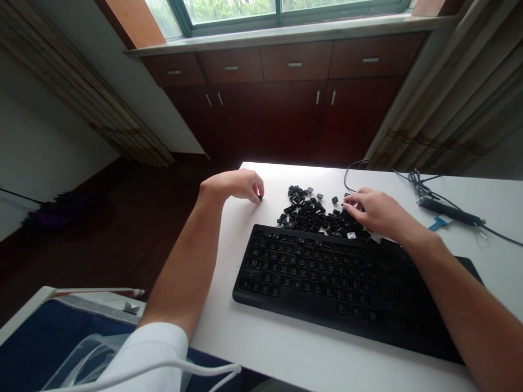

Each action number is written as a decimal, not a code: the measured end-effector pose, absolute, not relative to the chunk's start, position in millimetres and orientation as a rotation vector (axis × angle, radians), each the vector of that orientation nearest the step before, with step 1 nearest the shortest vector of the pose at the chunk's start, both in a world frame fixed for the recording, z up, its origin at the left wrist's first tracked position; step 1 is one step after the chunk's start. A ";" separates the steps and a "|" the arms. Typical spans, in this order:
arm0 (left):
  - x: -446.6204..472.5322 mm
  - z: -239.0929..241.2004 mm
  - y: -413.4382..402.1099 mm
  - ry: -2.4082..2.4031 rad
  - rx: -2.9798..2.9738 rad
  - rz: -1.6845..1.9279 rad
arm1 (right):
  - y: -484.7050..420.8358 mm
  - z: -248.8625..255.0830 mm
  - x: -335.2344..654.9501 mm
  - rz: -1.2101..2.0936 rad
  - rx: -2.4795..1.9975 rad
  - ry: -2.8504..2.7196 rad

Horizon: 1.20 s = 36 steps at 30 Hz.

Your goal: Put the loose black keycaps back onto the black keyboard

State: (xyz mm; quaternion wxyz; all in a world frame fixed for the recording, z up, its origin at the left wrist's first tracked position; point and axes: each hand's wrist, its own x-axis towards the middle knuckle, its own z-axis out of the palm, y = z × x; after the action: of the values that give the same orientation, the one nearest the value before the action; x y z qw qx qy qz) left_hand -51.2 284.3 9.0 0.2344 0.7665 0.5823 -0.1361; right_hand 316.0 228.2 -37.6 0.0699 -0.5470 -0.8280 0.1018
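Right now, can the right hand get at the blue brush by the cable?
Probably yes. The right hand rests on the keycap pile; the blue brush lies just to its right on bare table, nothing between.

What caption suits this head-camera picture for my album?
Left hand pinches one keycap; right hand rests on loose keycaps behind a stripped keyboard.

Black keyboard [327, 277] and keycaps [314, 212], white table [294, 348], seemingly blue brush [439, 222].

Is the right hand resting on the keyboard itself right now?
No, the right hand is behind the keyboard, its fingers in the pile of loose keycaps on the table.
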 end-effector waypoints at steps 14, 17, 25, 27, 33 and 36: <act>-32.1 7.7 281.1 1.420 2.357 -0.037 | 225.7 -32.5 312.6 0.439 -1.627 -2.378; -13.4 -4.4 281.3 1.282 2.491 0.122 | 225.6 -32.6 312.5 0.447 -1.665 -2.322; 10.1 -30.8 282.6 1.111 2.680 0.402 | 228.7 -34.9 313.8 0.419 -1.732 -2.252; 15.1 -32.0 280.7 1.067 2.691 0.449 | 229.6 -35.8 314.8 0.426 -1.758 -2.234; 47.0 -42.5 270.7 0.960 2.756 0.513 | 231.8 -38.6 317.8 0.433 -1.826 -2.195; 57.9 -49.4 268.5 0.952 2.770 0.493 | 231.6 -37.7 318.3 0.448 -1.830 -2.187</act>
State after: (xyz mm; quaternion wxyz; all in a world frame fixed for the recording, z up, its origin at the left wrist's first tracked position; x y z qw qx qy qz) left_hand 57.9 268.5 -49.4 0.0854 0.9292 0.3193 0.1653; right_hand 318.3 231.6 -37.7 0.1271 -0.6288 -0.7515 0.1540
